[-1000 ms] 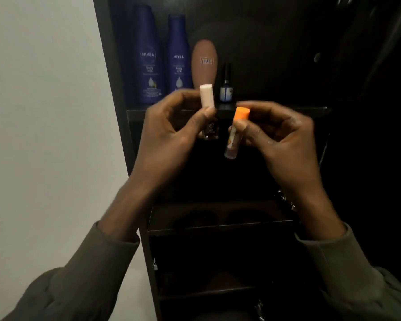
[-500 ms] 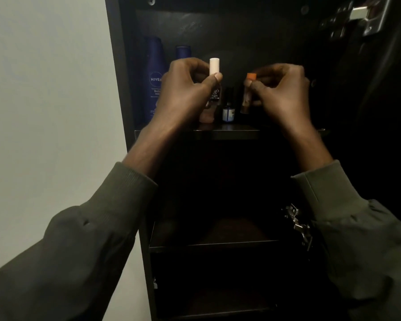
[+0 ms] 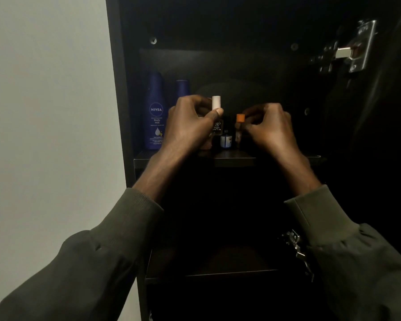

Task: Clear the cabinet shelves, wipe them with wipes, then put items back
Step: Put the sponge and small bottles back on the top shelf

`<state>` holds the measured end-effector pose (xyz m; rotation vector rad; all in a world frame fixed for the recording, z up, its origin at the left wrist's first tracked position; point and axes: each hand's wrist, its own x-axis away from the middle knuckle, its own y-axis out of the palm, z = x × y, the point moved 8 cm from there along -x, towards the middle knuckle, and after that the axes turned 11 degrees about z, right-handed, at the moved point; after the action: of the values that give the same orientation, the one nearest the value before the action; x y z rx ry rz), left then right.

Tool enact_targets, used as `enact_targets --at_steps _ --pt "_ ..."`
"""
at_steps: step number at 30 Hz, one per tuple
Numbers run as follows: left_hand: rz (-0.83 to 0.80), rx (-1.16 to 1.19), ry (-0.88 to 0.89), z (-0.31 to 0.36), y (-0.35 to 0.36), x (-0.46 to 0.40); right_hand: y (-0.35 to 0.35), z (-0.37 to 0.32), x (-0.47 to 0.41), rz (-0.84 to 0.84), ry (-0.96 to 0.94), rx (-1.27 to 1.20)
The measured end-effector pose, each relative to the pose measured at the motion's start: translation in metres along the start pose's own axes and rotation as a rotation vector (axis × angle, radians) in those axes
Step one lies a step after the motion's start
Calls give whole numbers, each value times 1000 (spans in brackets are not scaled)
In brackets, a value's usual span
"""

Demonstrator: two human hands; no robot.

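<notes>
Both hands are raised over the dark upper shelf (image 3: 234,158) of the cabinet. My left hand (image 3: 190,123) grips a small bottle with a tall white cap (image 3: 216,104), held upright. My right hand (image 3: 267,126) pinches a slim tube with an orange cap (image 3: 240,119), upright and low over the shelf; whether its base touches the shelf is unclear. Between the two stands a tiny bottle with a blue label (image 3: 225,140). A dark blue Nivea lotion bottle (image 3: 155,114) stands at the shelf's left, a second blue bottle (image 3: 183,88) partly hidden behind my left hand.
A pale wall (image 3: 46,112) borders the cabinet's left side. The open door with metal hinges (image 3: 354,48) hangs at the right; another hinge (image 3: 296,249) sits lower down. A lower shelf (image 3: 208,272) lies below in deep shadow.
Both hands rose from below the shelf edge to over the upper shelf, carrying the white-capped bottle and the orange-capped tube. The orange tube now stands upright and lower than half a second ago.
</notes>
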<state>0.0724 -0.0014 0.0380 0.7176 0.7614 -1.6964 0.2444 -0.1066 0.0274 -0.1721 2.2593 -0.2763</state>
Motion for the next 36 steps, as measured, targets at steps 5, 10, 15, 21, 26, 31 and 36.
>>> enact_targets --at_steps 5,10,15,21,26,31,36 --pt "22 -5 -5 1 2 -1 7 5 -1 -46 10 73" --pt "15 -14 -5 0 5 -1 6 2 1 -44 -1 89" --pt "4 -20 -6 -1 7 1 -2 -1 5 -40 17 58" --pt "-20 -23 2 0 7 -1 -27 -10 5 82 -22 11" --pt "-25 -19 -4 1 12 1 -24 -7 8 56 -14 13" --pt "-16 -22 10 1 13 0 -33 -8 12 119 -36 -5" --pt "-20 -23 18 2 14 2 -45 -22 22 61 -72 -141"
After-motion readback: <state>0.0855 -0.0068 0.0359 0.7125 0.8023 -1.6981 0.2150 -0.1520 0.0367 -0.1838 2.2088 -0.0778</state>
